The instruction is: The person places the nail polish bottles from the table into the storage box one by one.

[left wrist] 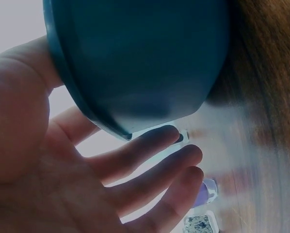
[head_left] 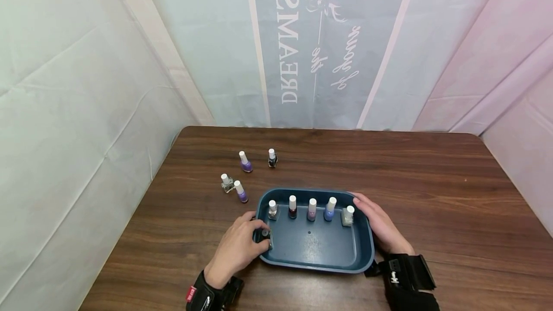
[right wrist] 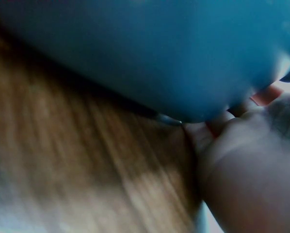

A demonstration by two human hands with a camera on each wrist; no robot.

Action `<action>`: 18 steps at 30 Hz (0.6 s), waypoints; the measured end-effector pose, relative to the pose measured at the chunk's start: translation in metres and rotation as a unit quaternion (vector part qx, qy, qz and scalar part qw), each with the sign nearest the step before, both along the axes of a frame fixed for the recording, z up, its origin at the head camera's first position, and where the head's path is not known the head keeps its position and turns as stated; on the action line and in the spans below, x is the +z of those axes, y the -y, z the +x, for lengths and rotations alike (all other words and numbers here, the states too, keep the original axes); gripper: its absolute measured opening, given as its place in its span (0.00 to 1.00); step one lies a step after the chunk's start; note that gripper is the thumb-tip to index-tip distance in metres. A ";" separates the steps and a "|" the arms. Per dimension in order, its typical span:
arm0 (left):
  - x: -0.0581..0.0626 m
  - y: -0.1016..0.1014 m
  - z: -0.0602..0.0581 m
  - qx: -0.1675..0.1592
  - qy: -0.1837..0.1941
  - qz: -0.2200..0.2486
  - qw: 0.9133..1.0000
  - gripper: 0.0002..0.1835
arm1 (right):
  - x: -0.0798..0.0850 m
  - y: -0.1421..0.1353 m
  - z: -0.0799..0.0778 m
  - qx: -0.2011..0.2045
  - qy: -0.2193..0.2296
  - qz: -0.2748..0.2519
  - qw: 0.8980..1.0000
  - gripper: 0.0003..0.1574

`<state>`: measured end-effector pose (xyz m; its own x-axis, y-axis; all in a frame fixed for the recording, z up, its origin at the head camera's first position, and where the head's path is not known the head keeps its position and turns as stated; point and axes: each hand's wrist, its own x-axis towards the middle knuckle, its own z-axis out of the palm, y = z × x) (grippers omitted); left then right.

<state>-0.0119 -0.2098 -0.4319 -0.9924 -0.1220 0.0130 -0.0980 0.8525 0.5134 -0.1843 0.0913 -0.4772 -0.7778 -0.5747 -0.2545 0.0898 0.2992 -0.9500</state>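
Note:
A blue plastic tray (head_left: 317,269) rests on the table with a row of white-capped nail polish bottles along its far side: a clear one (head_left: 272,211), a dark red one (head_left: 293,209), a pinkish one (head_left: 311,211), a blue one (head_left: 330,210) and a pale one (head_left: 347,217). My left hand (head_left: 237,246) reaches over the tray's left rim, thumb and index finger pinching a dark nail polish bottle (head_left: 265,234) inside. Its other fingers stay outside the wall in the left wrist view. At the far right corner, my right hand (head_left: 384,227) holds the tray by its rim; its fingertips are partly hidden.
Left of the tray on the wooden table (head_left: 432,181) stand two purple bottles (head_left: 246,163), a black bottle (head_left: 272,159) and a clear glittery bottle (head_left: 227,184). A printed cloth (head_left: 332,61) hangs behind the table's far edge.

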 end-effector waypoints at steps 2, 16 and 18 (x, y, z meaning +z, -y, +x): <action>0.000 0.000 0.000 -0.001 0.001 0.002 1.000 0.09 | 0.000 0.000 0.000 -0.001 0.001 0.001 1.000 0.40; 0.010 0.015 0.005 0.023 0.017 0.109 0.994 0.24 | 0.000 0.000 0.001 -0.002 0.002 -0.003 1.000 0.40; 0.012 0.021 0.005 0.035 -0.001 0.128 0.991 0.23 | 0.000 0.000 0.001 -0.001 0.003 -0.003 1.000 0.41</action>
<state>-0.0068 -0.2312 -0.4195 -0.9815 -0.1896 -0.0255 -0.1509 0.6851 0.7127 -0.1832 0.0912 -0.4769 -0.7778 -0.5744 -0.2550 0.0955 0.2931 -0.9513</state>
